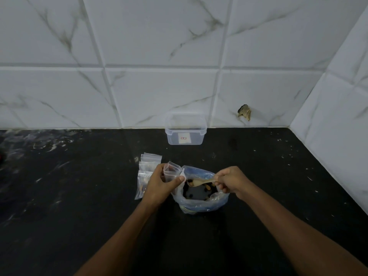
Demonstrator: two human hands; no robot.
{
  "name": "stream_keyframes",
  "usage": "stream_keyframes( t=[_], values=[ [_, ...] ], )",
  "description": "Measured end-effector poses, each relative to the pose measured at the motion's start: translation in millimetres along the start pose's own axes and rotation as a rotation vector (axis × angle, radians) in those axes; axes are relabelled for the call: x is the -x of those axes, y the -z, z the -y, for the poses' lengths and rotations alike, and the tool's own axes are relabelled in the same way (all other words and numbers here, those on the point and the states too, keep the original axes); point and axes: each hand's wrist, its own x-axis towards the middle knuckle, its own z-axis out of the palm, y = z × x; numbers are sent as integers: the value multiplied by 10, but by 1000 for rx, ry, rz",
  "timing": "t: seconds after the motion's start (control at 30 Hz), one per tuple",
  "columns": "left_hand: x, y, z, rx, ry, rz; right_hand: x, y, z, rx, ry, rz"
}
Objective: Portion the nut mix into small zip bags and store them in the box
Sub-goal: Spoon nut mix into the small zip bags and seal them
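My left hand (pixel 159 184) grips a small clear zip bag (pixel 172 172), holding its mouth up beside the big bag. My right hand (pixel 229 179) pinches the handle of a pale wooden spoon (pixel 200 182) whose bowl carries a few nuts toward the small bag. Below the spoon stands the large clear plastic bag of nut mix (pixel 201 202), open at the top with dark and tan pieces inside. A clear plastic box (pixel 185 129) without a lid stands at the back against the wall. A pile of small zip bags (pixel 146 170) lies left of my left hand.
The work surface is a black stone counter (pixel 79 196) with white smears at the left. White marble tile walls close the back and the right side, forming a corner. A chipped hole in the tile (pixel 244 112) sits right of the box.
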Motion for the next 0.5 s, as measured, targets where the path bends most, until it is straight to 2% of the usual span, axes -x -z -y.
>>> stream_keyframes(
  t=[0.17, 0.3, 0.5],
  values=[
    [4, 3, -66, -43, -32, 0, 254, 274, 364, -87, 91, -3],
    [-8, -71, -87, -97, -70, -13, 459, 366, 653, -44, 240, -12],
    [-58, -222, -95, -96, -121, -39, 657, 51, 747, 516, 667, -213]
  ],
)
